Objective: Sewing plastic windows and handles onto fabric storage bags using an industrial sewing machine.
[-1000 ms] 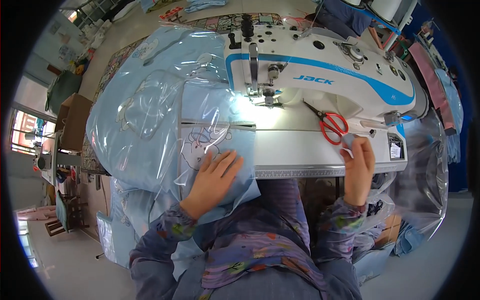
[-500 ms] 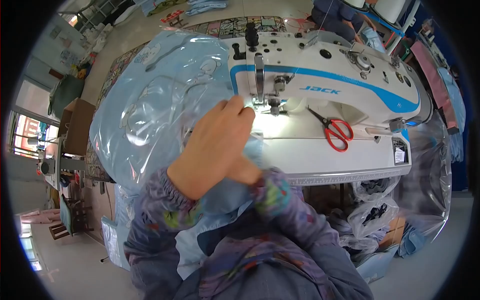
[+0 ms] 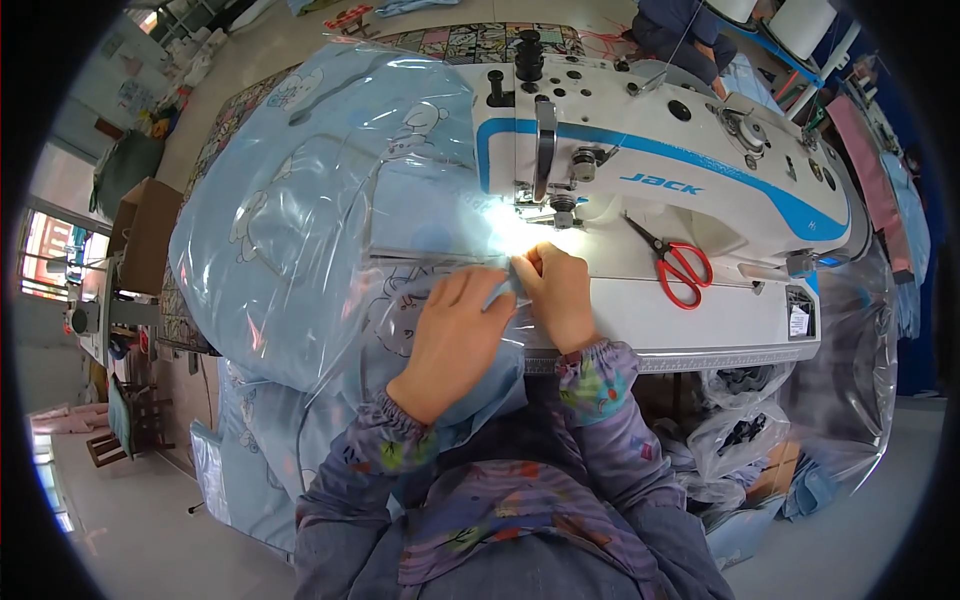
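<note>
Light blue printed fabric (image 3: 430,205) lies at the left of the white sewing machine (image 3: 660,190), reaching under its lit needle area. My right hand (image 3: 562,300) pinches the fabric's edge just in front of the presser foot (image 3: 563,212). Beside it on the left, my left hand (image 3: 452,335) has its fingers bent over a fold of the same fabric, thumb toward the right hand. The exact edge between the fingertips is too small to make out. Red-handled scissors (image 3: 685,272) rest on the machine bed, right of my right hand.
Transparent plastic sheeting (image 3: 265,250) spreads at the left, with more blue fabric hanging below. A ruler strip (image 3: 690,357) runs along the table's front edge. Plastic bags (image 3: 740,435) sit underneath at right. A cardboard box (image 3: 150,235) stands far left. Another person (image 3: 680,40) sits behind the machine.
My hands were crossed and overlapping near the needle; now they are apart, the right one at the fabric edge, the left lower on the fabric. A flat fabric panel now shows beside the needle.
</note>
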Action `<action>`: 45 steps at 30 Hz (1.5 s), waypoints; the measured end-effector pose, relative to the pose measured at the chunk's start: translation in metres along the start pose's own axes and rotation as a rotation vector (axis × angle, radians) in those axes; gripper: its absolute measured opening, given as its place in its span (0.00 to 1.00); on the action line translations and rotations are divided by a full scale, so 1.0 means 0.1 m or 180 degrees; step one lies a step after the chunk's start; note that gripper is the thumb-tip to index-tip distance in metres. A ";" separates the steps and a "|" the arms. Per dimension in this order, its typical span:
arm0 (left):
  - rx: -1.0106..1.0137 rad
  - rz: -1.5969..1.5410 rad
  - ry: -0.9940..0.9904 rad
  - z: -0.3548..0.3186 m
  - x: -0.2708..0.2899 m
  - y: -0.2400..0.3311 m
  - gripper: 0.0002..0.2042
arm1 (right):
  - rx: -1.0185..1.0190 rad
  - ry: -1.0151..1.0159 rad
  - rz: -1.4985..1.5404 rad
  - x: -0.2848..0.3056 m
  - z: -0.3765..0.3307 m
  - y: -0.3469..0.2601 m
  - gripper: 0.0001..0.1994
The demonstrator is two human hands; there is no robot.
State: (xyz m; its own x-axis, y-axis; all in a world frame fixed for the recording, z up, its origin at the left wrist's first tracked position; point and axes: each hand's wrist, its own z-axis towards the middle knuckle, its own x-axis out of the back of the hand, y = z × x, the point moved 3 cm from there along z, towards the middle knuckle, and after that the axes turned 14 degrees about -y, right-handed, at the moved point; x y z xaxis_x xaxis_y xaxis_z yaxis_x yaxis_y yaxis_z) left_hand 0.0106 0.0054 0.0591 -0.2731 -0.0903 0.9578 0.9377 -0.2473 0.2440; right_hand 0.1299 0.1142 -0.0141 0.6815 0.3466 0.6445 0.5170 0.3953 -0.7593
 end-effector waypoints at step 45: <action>0.0198 -0.2004 -0.0307 0.24 -0.24 -0.48 0.20 | -0.0839 -0.1456 0.4288 0.08 -0.49 -0.26 0.28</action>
State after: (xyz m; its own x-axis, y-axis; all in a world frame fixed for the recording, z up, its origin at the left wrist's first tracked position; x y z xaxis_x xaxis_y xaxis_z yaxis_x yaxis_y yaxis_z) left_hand -0.0227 0.0427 0.0285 -0.7578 0.1420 0.6369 0.6156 -0.1679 0.7699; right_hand 0.1476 0.0655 0.0063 0.5222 0.5785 -0.6266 -0.2589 -0.5925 -0.7628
